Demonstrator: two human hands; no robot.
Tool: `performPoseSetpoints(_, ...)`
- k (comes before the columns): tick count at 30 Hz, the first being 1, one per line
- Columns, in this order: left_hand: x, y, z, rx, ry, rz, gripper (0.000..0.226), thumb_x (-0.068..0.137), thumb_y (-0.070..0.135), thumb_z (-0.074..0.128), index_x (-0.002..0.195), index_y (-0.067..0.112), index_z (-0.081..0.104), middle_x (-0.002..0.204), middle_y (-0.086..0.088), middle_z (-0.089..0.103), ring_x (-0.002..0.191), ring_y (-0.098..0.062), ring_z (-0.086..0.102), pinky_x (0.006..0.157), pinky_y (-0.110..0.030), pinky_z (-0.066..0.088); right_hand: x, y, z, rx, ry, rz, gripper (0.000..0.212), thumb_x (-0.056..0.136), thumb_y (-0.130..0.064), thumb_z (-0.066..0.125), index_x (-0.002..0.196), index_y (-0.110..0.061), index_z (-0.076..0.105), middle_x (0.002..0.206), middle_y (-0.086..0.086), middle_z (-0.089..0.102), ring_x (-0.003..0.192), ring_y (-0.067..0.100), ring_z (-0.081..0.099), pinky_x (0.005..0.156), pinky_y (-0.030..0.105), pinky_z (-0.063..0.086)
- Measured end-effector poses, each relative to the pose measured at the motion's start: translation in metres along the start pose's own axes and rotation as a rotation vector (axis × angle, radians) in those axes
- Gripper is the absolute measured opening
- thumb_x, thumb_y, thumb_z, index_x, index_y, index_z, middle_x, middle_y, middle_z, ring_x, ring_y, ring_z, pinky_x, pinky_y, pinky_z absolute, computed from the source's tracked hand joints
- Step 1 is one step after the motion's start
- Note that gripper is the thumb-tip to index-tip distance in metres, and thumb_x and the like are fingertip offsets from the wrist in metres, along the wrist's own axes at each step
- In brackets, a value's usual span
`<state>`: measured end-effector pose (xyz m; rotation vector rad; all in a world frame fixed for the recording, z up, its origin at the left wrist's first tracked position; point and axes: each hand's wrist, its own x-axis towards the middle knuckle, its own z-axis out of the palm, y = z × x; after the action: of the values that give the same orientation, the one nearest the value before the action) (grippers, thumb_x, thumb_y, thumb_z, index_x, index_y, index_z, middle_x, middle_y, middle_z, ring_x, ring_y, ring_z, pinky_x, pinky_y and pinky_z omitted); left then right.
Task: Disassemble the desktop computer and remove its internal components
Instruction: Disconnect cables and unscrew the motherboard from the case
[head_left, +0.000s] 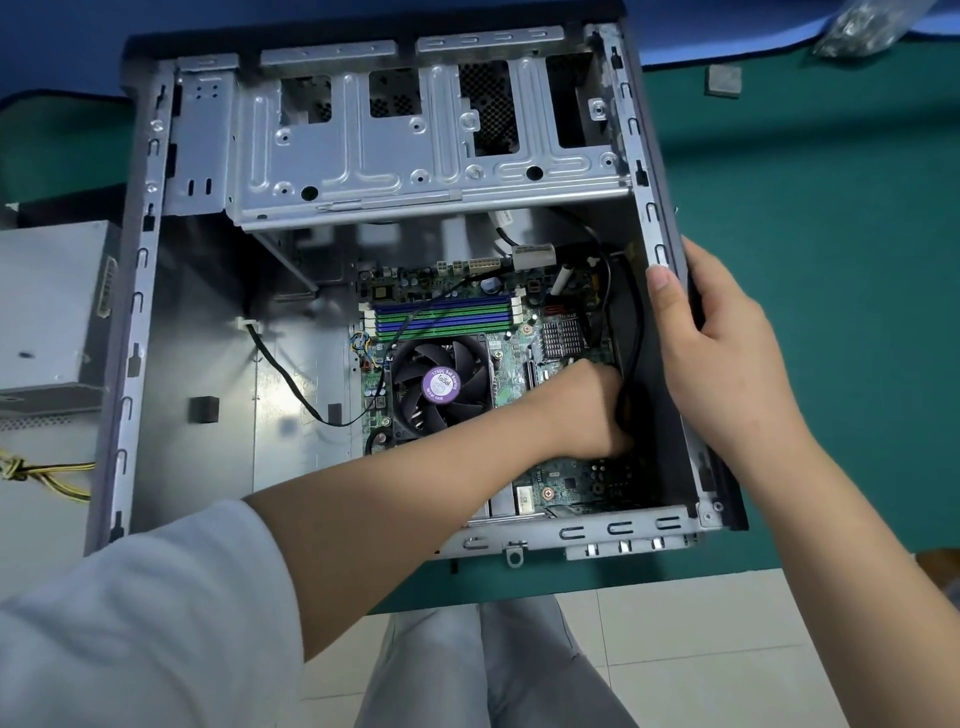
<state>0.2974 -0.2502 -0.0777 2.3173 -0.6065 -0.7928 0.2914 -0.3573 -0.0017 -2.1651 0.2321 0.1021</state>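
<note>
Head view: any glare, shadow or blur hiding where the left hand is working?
Head view: left hand sits in deep shadow by the case's right wall, fingertips hidden; soft glare on the case floor; fan sharp; edges bowed by the wide lens.

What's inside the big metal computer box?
Inside the computer case sit a green motherboard, a black fan, cables and the left hand. Its fingers and what they touch are hidden.
</note>
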Motion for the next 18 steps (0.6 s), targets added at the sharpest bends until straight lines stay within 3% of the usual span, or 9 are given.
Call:
performPoseSetpoints(6,-0.0011,0.0021,-0.0028,0.106,-0.001,0.164,0.045,0.077,0.017,0.064,0.049,0.019,0.029,0.046,0.006,0.032,0.042,-0.013,0.03,0.048,-0.021,0.024,0.0003,-0.0002,0.0004,0.0,0.007,0.002,0.037,0.099,-0.035,0.042,0.136,-0.034,0.047,0.105,-0.023,0.059,0.084,-0.017,0.05,0.071,-0.006,0.033)
performPoseSetpoints(11,0.0011,-0.0039,0.0016,-0.065,0.04,-0.007,0.039,0.077,0.016,0.065,0.049,0.018,0.038,0.046,0.005,0.04,0.041,-0.007,0.036,0.05,-0.021,0.033,0.0005,0.0004,0.0001,0.007,0.008,-0.001,0.038,0.1,-0.035,0.041,0.137,-0.033,0.047,0.109,-0.02,0.059,0.091,-0.013,0.048,0.07,-0.007,0.031)
performPoseSetpoints(13,0.0013,-0.0028,0.0008,-0.064,0.035,-0.024,0.037,0.077,0.016,0.065,0.05,0.018,0.039,0.047,0.004,0.04,0.043,-0.012,0.037,0.049,-0.02,0.032,0.0004,0.0006,0.0004,0.006,0.005,-0.002,0.038,0.1,-0.035,0.041,0.137,-0.033,0.046,0.11,-0.02,0.059,0.09,-0.015,0.048,0.071,-0.007,0.032)
performPoseSetpoints(18,-0.0004,0.0023,-0.0046,0.073,-0.007,0.155,0.04,0.077,0.014,0.064,0.05,0.018,0.035,0.045,0.007,0.033,0.045,-0.017,0.033,0.049,-0.02,0.026,0.0005,0.0007,0.0004,0.011,-0.013,-0.005,0.039,0.101,-0.033,0.037,0.139,-0.032,0.044,0.117,-0.018,0.058,0.099,-0.009,0.048,0.073,-0.007,0.031)
